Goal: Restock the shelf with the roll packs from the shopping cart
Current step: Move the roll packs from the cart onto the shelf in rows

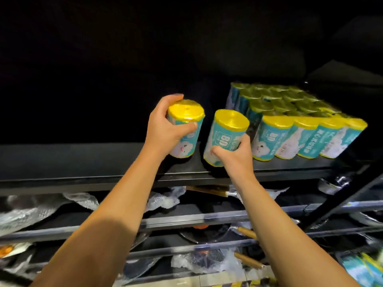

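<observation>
The left hand [165,127] is closed around a teal, yellow-topped cylindrical roll pack [185,129], upright on the black shelf [83,162]. The right hand [236,156] grips the low part of a second such pack [224,136], tilted, just beside the stocked block of packs [290,119].
</observation>
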The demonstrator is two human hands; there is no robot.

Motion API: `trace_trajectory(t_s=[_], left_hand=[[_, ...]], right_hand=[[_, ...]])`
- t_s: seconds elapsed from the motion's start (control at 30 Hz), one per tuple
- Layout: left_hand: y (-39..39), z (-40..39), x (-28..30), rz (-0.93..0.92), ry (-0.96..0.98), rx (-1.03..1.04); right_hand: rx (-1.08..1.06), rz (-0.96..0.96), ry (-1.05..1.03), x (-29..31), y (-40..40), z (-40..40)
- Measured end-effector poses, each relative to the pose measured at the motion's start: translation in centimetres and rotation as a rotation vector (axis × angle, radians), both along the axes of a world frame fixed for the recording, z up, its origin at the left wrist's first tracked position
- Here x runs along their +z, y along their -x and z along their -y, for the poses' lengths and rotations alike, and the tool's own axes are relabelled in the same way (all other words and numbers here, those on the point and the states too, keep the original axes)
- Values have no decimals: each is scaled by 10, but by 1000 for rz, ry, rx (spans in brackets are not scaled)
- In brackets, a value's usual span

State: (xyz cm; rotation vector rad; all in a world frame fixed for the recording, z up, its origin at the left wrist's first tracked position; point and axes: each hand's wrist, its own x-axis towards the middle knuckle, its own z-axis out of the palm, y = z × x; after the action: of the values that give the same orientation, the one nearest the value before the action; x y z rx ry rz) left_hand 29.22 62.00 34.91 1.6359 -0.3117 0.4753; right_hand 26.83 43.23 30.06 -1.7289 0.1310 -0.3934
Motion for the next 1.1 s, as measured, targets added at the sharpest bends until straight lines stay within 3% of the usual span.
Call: trace_trajectory(t_s=[0.23, 0.43, 0.53, 0.7, 0.87, 0.97, 1.1], left_hand=[[-32, -19, -1, -50, 23, -44], [-42, -22, -26, -113, -10, -69], [-43, -25, -37, -137, -19, -88], [-39, -41, -44, -121, -220, 20], [-38, -43, -56, -193, -386, 134], [-41, -40, -60, -197, -350, 132], [-55, -34, -60, -163, -275, 114]], right_hand=[[53, -93, 69, -13, -31, -18], [60, -70, 91, -13, -26, -18], [-51, 3, 160, -11, -19, -27], [-238, 136, 245, -16, -17, -41], [-175, 78, 289, -15, -48, -33], [-156, 3, 333, -12, -77, -24], [-139, 52, 309, -4, -107, -22]])
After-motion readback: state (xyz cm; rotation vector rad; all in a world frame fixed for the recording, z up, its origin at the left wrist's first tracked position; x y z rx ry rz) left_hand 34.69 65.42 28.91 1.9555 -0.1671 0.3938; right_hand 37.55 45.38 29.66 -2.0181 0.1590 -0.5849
